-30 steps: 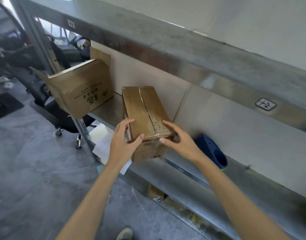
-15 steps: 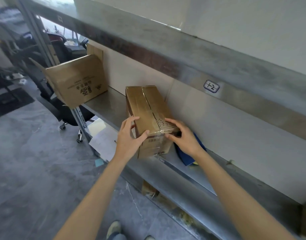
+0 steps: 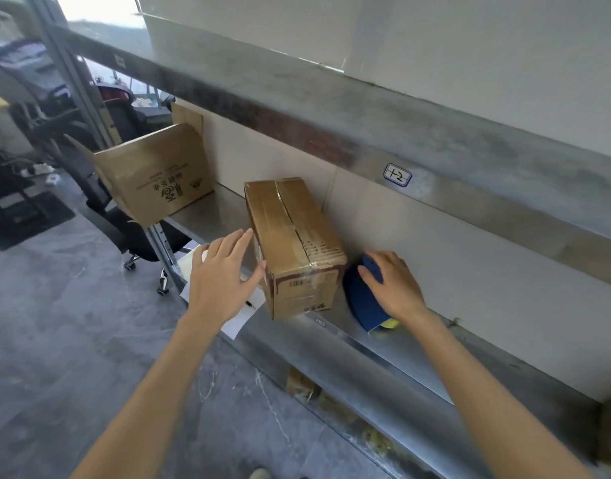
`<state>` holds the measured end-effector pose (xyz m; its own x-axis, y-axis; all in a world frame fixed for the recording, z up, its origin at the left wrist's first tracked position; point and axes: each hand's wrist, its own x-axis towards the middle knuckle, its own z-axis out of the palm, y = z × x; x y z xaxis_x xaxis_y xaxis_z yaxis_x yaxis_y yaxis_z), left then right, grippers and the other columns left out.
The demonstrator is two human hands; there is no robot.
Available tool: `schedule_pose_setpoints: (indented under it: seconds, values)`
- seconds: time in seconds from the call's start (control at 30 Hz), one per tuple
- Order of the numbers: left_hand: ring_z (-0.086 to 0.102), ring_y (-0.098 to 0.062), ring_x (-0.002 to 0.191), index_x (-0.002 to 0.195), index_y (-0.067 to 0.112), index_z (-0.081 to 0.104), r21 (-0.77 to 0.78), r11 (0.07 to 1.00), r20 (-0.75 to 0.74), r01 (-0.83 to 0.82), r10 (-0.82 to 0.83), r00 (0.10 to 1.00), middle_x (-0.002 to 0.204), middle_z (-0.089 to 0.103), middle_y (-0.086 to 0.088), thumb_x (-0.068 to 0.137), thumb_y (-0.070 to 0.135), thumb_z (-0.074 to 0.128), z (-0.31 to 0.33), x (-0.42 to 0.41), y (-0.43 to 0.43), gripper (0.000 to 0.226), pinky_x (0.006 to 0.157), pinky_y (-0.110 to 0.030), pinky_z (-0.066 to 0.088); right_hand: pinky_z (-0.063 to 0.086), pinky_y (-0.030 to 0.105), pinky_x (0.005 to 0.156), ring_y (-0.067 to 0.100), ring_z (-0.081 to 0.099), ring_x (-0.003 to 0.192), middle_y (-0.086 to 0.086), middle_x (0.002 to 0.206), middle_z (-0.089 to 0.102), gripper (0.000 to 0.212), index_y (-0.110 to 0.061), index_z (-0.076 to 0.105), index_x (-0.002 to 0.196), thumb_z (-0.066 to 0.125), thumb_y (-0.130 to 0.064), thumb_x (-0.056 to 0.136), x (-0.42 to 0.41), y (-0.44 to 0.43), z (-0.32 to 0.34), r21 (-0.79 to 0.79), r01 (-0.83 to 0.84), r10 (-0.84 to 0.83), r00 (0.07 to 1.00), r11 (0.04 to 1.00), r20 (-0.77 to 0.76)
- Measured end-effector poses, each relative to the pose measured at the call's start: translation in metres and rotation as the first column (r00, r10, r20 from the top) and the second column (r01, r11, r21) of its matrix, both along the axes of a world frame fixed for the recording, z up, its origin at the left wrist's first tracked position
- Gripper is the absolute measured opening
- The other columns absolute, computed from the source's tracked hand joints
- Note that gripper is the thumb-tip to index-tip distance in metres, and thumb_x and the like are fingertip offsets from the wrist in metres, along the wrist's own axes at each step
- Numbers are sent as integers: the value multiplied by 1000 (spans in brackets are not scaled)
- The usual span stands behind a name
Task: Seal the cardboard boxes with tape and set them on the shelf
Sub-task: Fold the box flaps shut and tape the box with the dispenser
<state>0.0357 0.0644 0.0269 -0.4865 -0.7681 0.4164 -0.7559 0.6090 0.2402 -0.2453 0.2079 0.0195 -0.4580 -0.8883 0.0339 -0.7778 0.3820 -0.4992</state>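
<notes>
On the steel shelf (image 3: 383,344): the taped cardboard box (image 3: 293,247) lies lengthwise, its far end close to the back wall and its near end at the shelf's front lip.
Left hand (image 3: 224,274): released, fingers straight, thumb tip at the box's near left edge; I cannot tell whether it touches.
Right hand (image 3: 394,285): fingers curled over a blue tape dispenser (image 3: 363,302) that sits just beside the box's right side.
Open box (image 3: 152,174): unsealed and tilted, hanging past the left end of the shelf above an office chair (image 3: 138,236).
Risk, sealed box: with its near end so close to the lip, a brush from the left hand could turn it or drag it over the edge.
Risk, dispenser: lifted carelessly, it could catch the box's side and push the box toward the left hand and the lip.
Risk, open box: it looks poorly supported, so a jolt to the shelf could tip it onto the chair.
Risk, tape: I cannot tell whether the strip over the near end lies flat; if it does not, handling could peel it.
</notes>
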Motion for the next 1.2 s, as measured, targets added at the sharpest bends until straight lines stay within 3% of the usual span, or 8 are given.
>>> schedule_pose_setpoints:
  seconds: [0.27,0.4,0.5,0.7,0.83,1.0,1.13,1.2]
  values:
    - [53,-30,128,144,15,50,-6,1000,217,-6,7,976,146,53,-8,90,61,30,-15,12,7,74,106,-50,39,44,43,102,35,46,128,17,144,44,70,-34,5,157,46,-44,101,-5,21,-54,247,42,-64,995,968,83]
    - [55,-30,127,143,16,52,12,1000,236,-6,3,972,144,55,-8,89,60,32,-17,16,13,73,105,-50,42,57,45,78,30,64,92,17,123,61,78,-36,-3,156,53,-34,100,-4,16,-69,279,18,-61,987,960,147]
    - [55,-28,127,143,16,51,25,1000,260,-6,-1,966,144,55,-7,89,60,32,-20,21,16,72,104,-50,42,54,46,64,32,64,73,22,104,67,79,-35,1,156,55,-26,99,-8,11,-72,256,21,-69,981,966,181]
    - [52,-26,129,152,19,38,43,999,230,-2,-8,973,146,53,-4,93,57,33,-23,35,19,70,105,-48,39,43,31,93,29,46,133,-7,157,32,90,-46,11,153,66,-12,90,-30,6,-62,172,-31,-36,926,985,376]
    - [53,-28,129,153,18,34,46,999,232,10,-20,972,143,55,-5,95,56,33,-26,42,18,70,105,-49,40,45,36,94,29,52,122,-4,154,31,104,-43,3,154,67,0,84,-45,-7,-52,295,-128,10,928,947,373]
    - [53,-27,127,150,15,40,41,999,238,21,-30,971,140,57,-6,94,54,36,-24,43,17,68,97,-45,42,45,44,101,35,40,134,-3,162,17,115,-49,-4,151,65,9,80,-45,-16,-49,342,-127,-10,928,931,373]
    - [52,-28,129,149,15,42,29,999,224,24,-30,974,140,57,-8,94,55,34,-20,45,14,68,98,-46,42,52,42,65,43,63,98,29,147,39,119,-75,-15,132,57,4,81,-45,-13,-62,352,-121,7,951,928,309]
    - [51,-28,130,147,15,44,20,1000,210,24,-28,977,141,57,-8,95,56,32,-18,46,11,68,99,-47,40,50,39,62,36,63,85,28,143,45,110,-78,-11,130,55,-3,85,-36,-4,-54,324,-74,-29,953,943,302]
